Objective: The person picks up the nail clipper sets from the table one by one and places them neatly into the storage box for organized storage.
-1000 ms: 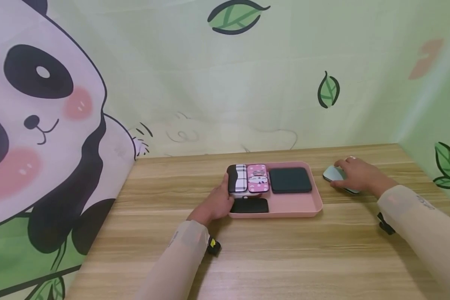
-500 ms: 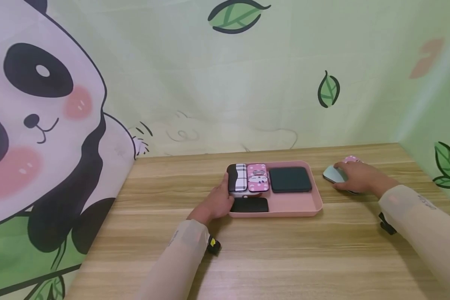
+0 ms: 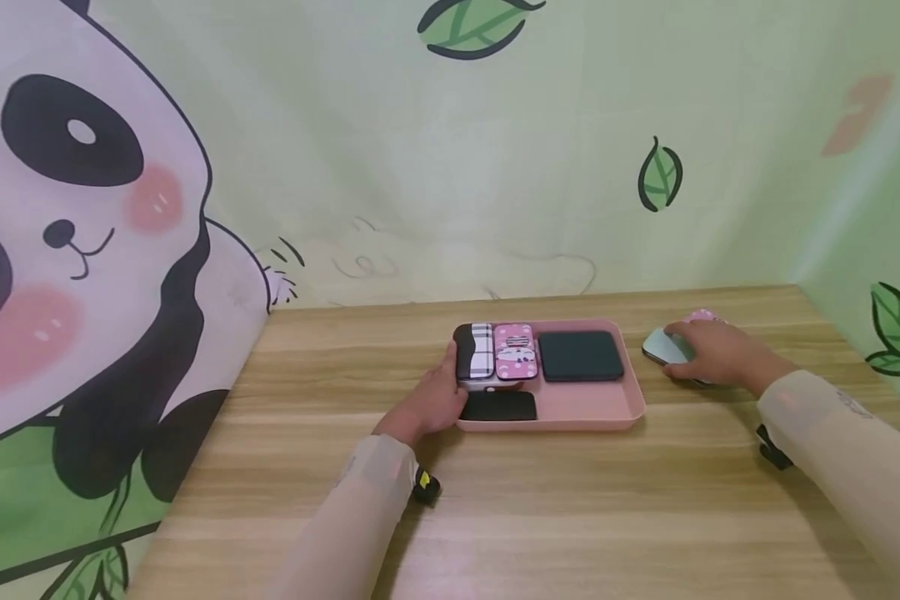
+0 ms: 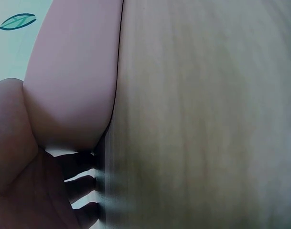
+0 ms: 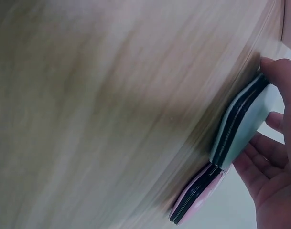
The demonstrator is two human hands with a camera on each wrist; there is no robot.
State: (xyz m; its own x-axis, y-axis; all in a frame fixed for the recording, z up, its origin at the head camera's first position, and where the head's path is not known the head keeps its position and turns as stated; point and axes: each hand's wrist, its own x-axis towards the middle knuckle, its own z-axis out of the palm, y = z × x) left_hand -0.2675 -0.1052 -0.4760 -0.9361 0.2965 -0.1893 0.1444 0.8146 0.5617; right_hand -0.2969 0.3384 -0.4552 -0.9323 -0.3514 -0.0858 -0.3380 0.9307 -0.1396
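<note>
A pink tray (image 3: 581, 410) lies on the table. Two patterned flat cases, one black-and-white plaid (image 3: 475, 351), one pink with a printed figure (image 3: 515, 351), sit side by side at its left end. A black flat case (image 3: 499, 406) lies in front of them, a dark square case (image 3: 581, 356) to their right. My left hand (image 3: 431, 396) grips the tray's left end, thumb at the near corner. Right of the tray, my right hand (image 3: 716, 352) holds a pale blue compact mirror (image 5: 243, 125) by its edges. A pink compact (image 5: 195, 194) lies beside it, partly hidden.
The wood-grain table (image 3: 555, 517) runs back to a pale green cloth backdrop (image 3: 390, 167) with a panda (image 3: 195, 317) and leaves. The backdrop continues along the right side of the table.
My right fingers have drawn in on the pale blue compact, and the pink compact behind them has come into view. My left hand stays on the tray. The head view has tilted slightly.
</note>
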